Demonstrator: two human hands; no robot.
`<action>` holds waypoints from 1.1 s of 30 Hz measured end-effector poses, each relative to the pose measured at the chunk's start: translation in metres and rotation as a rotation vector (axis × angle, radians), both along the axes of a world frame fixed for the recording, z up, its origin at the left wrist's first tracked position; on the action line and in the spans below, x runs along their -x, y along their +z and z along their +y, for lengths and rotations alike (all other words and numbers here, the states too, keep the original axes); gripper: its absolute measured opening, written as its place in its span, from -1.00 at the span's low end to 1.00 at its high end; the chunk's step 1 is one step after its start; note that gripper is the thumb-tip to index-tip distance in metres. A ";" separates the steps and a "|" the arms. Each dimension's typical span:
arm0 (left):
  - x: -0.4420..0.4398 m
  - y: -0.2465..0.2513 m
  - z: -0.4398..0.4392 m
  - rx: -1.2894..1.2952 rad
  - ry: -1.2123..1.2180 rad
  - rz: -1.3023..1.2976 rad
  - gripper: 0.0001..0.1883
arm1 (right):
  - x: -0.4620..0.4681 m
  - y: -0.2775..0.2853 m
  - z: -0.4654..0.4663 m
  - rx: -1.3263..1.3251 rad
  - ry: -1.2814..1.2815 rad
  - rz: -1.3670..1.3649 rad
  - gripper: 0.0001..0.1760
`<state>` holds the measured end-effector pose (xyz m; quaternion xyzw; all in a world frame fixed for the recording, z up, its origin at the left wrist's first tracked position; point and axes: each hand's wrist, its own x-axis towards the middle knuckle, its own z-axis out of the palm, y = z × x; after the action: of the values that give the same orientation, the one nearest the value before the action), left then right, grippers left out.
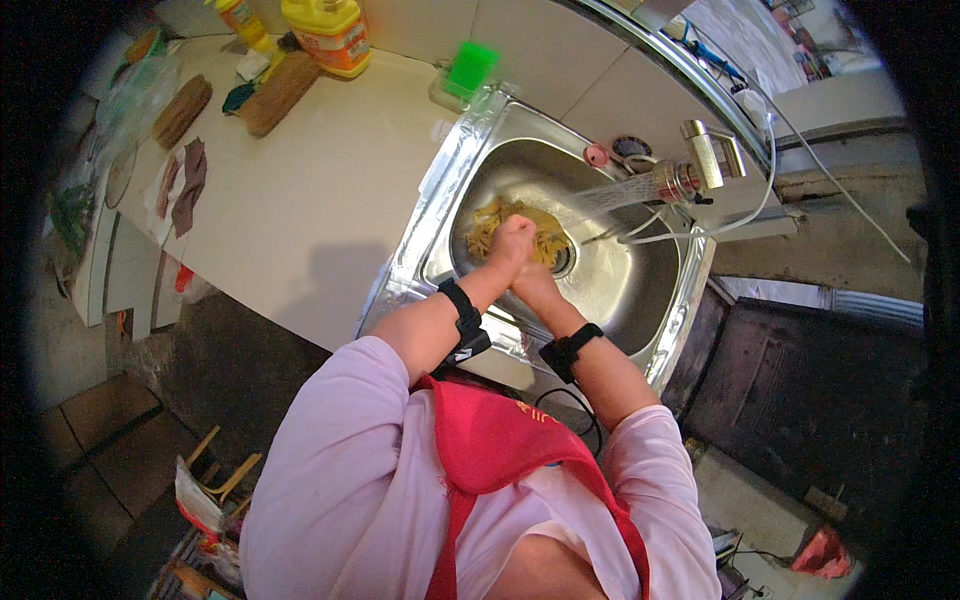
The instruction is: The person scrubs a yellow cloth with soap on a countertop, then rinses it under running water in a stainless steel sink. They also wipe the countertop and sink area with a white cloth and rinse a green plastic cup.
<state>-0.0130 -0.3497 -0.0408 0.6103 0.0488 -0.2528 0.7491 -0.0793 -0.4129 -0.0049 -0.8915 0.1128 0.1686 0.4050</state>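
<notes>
My left hand (514,241) is curled, low inside the stainless steel sink (622,289). My right hand (534,279) meets it from the right, partly hidden under the left. Yellowish-green shredded vegetable strips (486,225) lie around and beyond both hands. Whether strips are caught inside the fingers cannot be made out. A spray of water (611,196) runs from the metal faucet (679,182) toward the strips. Part of the drain (564,261) shows just right of the pile.
Left of the sink stretches a pale countertop (330,187) with loofahs (281,94), a brown cloth (189,187) and a yellow jug (328,37). A green sponge (471,69) sits at the sink's back corner. A white hose (739,225) loops near the faucet.
</notes>
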 end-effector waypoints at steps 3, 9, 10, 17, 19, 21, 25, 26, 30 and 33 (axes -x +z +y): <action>0.012 -0.010 0.010 0.079 0.097 0.151 -0.76 | 0.002 -0.021 -0.005 0.155 0.027 0.219 -0.58; 0.023 0.030 0.062 -0.290 -0.386 -0.165 -0.70 | 0.000 -0.009 -0.004 -0.292 0.134 -0.105 -0.47; 0.015 0.040 0.076 -0.267 -0.465 -0.167 -0.71 | 0.001 -0.001 -0.003 -0.328 0.128 -0.061 -0.41; -0.107 0.105 0.192 -0.500 0.019 -0.304 -0.39 | 0.004 0.033 -0.031 -0.404 -0.189 0.354 -0.14; -0.131 0.113 0.211 -1.057 0.219 -0.678 -0.36 | -0.003 0.017 -0.052 -0.195 -0.100 0.345 -0.24; -0.140 0.112 0.217 -1.318 0.296 -0.827 -0.35 | -0.012 -0.010 -0.067 -0.002 0.052 0.326 -0.31; -0.105 0.089 0.186 -0.986 0.013 -0.769 -0.36 | -0.016 -0.074 -0.075 0.215 0.296 0.009 -0.41; -0.093 0.082 0.174 -0.936 -0.097 -0.751 -0.40 | -0.013 -0.087 -0.074 0.222 0.249 0.040 -0.43; -0.040 0.062 0.124 -0.661 -0.281 -0.734 -0.55 | -0.006 -0.117 -0.070 0.283 0.303 0.328 -0.52; -0.021 0.052 0.103 -0.342 -0.304 -0.426 -0.68 | -0.005 -0.109 -0.085 0.277 0.246 0.289 -0.62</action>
<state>0.0076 -0.2470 0.0111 0.7669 -0.1595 -0.2166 0.5827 -0.0742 -0.4979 -0.1140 -0.9122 0.0821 0.3255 0.2348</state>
